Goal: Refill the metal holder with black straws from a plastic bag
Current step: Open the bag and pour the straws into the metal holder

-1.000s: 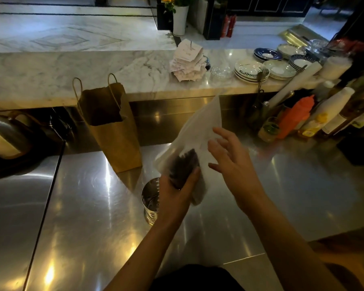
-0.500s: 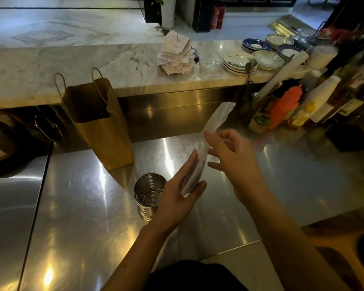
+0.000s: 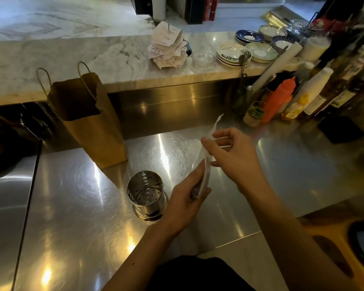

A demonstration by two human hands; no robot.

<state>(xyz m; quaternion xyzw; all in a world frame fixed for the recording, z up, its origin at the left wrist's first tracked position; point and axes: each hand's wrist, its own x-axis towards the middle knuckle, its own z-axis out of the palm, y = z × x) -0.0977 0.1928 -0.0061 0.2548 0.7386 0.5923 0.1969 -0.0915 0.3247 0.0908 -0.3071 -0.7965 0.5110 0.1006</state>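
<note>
A perforated metal holder [image 3: 145, 193] stands upright on the steel counter with nothing visible inside it. Just to its right my left hand [image 3: 183, 201] grips the lower end of a clear plastic bag [image 3: 206, 173]; dark straws show faintly through the plastic near my palm. My right hand [image 3: 231, 152] pinches the bag's upper part, thumb and forefinger closed on the plastic. The top of the bag sticks up past my fingers as a thin twisted strip. The bag is seen edge-on, so most of the straws are hidden.
A brown paper bag [image 3: 88, 118] stands open behind the holder to the left. Sauce bottles [image 3: 282, 97] and jars crowd the right back of the steel counter [image 3: 72, 206]. On the marble ledge are stacked plates [image 3: 231, 53] and a spike of paper slips [image 3: 167, 47].
The bag has turned from broadside to edge-on and come lower. My right hand went from hovering open beside it to pinching its upper part. The holder is now uncovered.
</note>
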